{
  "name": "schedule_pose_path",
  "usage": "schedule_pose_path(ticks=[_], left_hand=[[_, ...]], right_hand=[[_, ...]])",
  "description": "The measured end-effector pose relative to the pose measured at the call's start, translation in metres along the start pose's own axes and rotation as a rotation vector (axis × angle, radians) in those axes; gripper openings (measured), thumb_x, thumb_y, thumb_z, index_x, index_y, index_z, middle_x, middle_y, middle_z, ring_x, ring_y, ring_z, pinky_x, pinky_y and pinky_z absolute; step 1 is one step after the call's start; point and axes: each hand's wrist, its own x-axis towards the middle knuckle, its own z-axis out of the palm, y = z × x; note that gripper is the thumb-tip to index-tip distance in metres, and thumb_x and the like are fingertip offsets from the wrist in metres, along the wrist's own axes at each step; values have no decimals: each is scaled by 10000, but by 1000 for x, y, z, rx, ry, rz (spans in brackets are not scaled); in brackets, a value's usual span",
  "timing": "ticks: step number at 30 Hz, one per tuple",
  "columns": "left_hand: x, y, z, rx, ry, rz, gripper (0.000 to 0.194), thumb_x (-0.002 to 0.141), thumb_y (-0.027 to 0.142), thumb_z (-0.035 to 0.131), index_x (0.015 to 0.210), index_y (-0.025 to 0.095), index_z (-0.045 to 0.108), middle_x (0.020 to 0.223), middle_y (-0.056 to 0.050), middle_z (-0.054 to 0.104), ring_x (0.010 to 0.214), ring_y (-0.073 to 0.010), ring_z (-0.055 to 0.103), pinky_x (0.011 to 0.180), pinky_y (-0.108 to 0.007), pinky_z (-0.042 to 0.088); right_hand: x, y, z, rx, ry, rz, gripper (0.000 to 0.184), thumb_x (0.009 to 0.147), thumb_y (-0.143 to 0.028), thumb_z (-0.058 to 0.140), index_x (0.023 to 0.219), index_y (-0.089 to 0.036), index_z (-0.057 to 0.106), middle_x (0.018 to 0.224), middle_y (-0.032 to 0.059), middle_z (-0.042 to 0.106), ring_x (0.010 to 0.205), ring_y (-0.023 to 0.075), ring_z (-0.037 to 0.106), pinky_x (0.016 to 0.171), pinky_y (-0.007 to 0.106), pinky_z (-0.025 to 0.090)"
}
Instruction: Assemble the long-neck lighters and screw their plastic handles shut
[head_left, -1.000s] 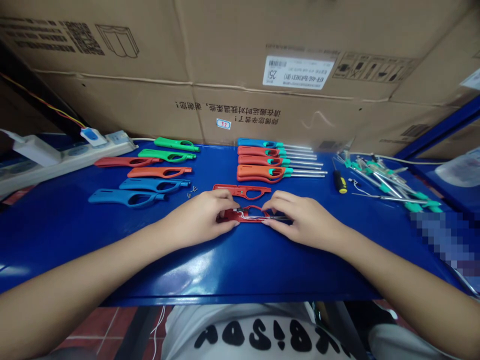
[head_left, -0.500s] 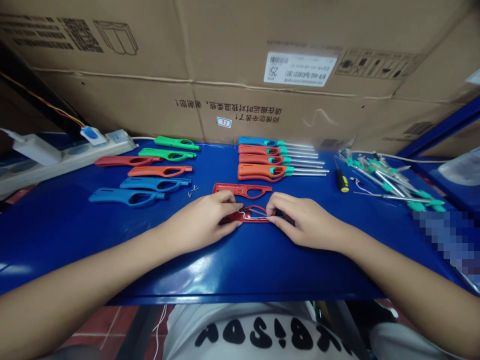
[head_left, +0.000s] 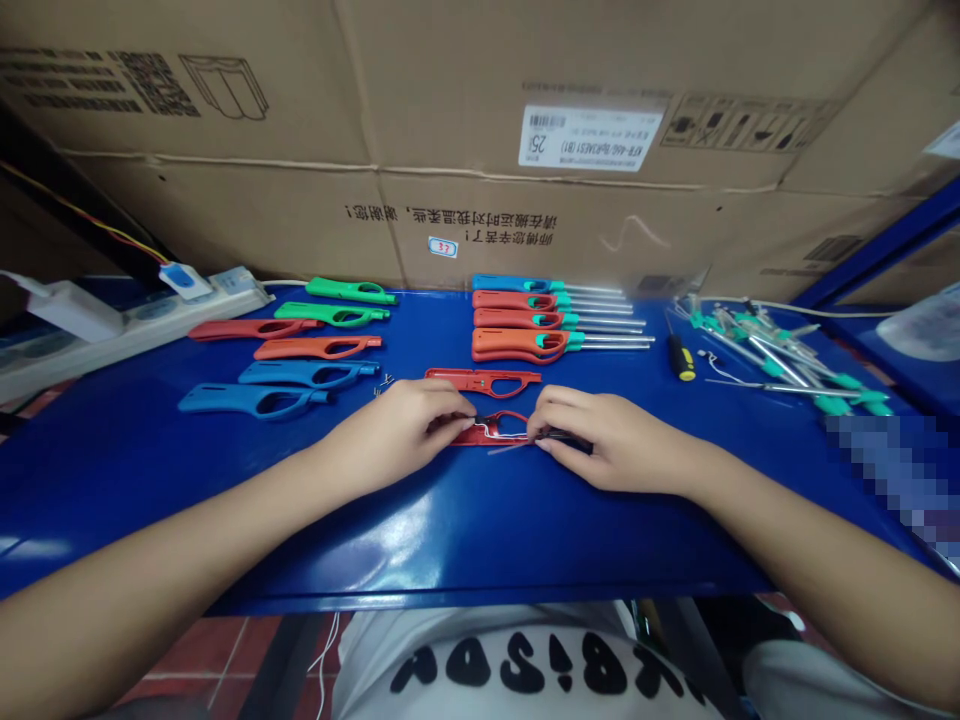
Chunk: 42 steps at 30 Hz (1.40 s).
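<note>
Head camera: a glossy blue worktop [head_left: 390,550] is stretching across the scene and is catching a pale patch of light near its front edge. Behind it, a large brown cardboard box [head_left: 277,210] is standing like a wall, and its printed characters and white label [head_left: 590,137] are appearing upside down. At the left, a white power strip [head_left: 150,320] is lying aslant, with a white adapter [head_left: 75,308] sitting in it; at the right, a blue frame bar [head_left: 885,245] is slanting past the box, and a clear plastic bag [head_left: 922,330] is resting beyond. Below the front edge, reddish floor tiles [head_left: 202,660] are showing. Near the middle of the worktop, an open red shell half [head_left: 469,437] is lying between the hands, and a matching red half [head_left: 480,381] is lying just behind it. The left hand's [head_left: 401,430] grip is pinching a small dark part [head_left: 485,419] over the open shell, where white wires [head_left: 495,433] are running; the right hand's [head_left: 615,435] grip is closing around a dark-handled tool [head_left: 564,438] (its thin shaft is pointing leftward). Coloured handles [head_left: 315,347] are lying at the left, lighters with metal tubes [head_left: 517,346] are lining up behind, and a yellow-and-black screwdriver [head_left: 681,358] is lying beside loose tubes [head_left: 787,360].
</note>
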Motion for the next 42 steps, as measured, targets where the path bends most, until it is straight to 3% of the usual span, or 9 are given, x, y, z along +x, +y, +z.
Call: schedule_pose_path(ticks=[5,11,18,26,30,35,42], left_hand=[[1,-5,2,-73,33,-1,144,935,114,634,981,162,762,944,-47,757,875,-176,698,809,-302,540],[0,-5,5,-81,50,6,147,940,121,633,977,159,770,933,-56,751,861,-176,698,789,-300,547],[-3,-1,9,45,36,81,196,973,132,571,981,155,766,973,-65,717,876,-182,690,795,-299,556],[-8,16,7,341,-57,30,286,1016,236,495,1091,155,759,1030,-102,704,919,-244,700,799,-376,590],[-11,23,4,366,-121,29,309,1005,298,529,1180,129,719,1080,-131,680,954,-265,680,852,-415,587],[-12,24,4,407,-123,60,264,990,191,540,1178,122,712,1056,-133,680,979,-290,632,878,-470,557],[-9,13,8,171,-29,22,381,933,176,660,1307,119,626,1097,-117,713,1046,-266,646,923,-412,551]], right_hand=[[-3,2,-9,100,-2,88,178,911,-151,588,1079,-196,628,958,35,622,717,126,546,631,248,453],[-4,6,-12,57,-5,103,83,938,-187,593,988,-172,658,923,44,630,754,139,574,664,258,453],[-3,5,-11,36,-12,98,70,944,-179,596,979,-162,654,914,40,629,755,139,567,673,260,443],[-4,4,-11,27,-21,96,79,941,-174,585,981,-165,652,916,40,625,744,136,561,656,255,449],[-4,0,-7,68,-1,85,209,951,-202,569,1143,-190,652,1022,58,621,735,129,568,644,252,485],[0,-4,4,-61,4,47,460,980,-305,556,1439,-281,541,1284,109,568,913,193,638,821,358,555],[3,-6,10,-345,-73,-24,477,1021,-393,463,1486,-294,507,1338,157,520,932,240,646,742,390,566]])
